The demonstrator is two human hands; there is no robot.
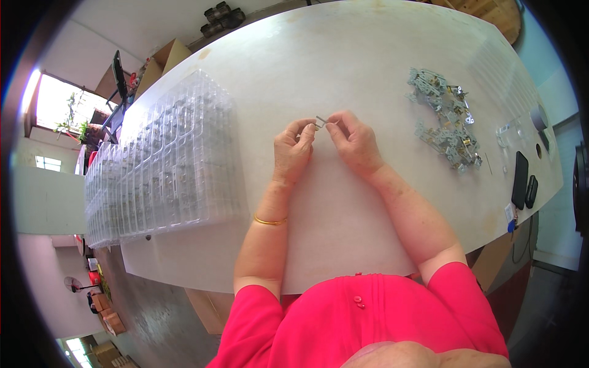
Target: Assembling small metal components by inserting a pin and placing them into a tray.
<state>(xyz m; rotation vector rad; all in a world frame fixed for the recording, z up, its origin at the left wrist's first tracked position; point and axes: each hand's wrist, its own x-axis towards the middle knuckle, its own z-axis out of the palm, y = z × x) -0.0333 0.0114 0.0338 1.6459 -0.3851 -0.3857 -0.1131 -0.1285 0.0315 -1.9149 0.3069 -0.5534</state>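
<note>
Over the middle of the table, my left hand (292, 152) and my right hand (358, 146) meet fingertip to fingertip. Between them is a small grey metal part (320, 119), slim and bar-like, pinched by the thumb and forefinger of each hand. Its exact kind is too small to make out, and my fingers cover part of it. To the right lies a loose heap of small grey metal parts (457, 147), some with brass-coloured pieces. A tall stack of clear plastic trays (178, 165) stands to the left, with rows of similar-looking metal pieces inside.
The pale table (331, 67) curves around me. Along its right side lie a black phone (520, 180), a small black case (532, 191), a roll of tape (539, 118) and a thin rod (489, 163). Clear ribbed trays (503, 70) sit at the far right.
</note>
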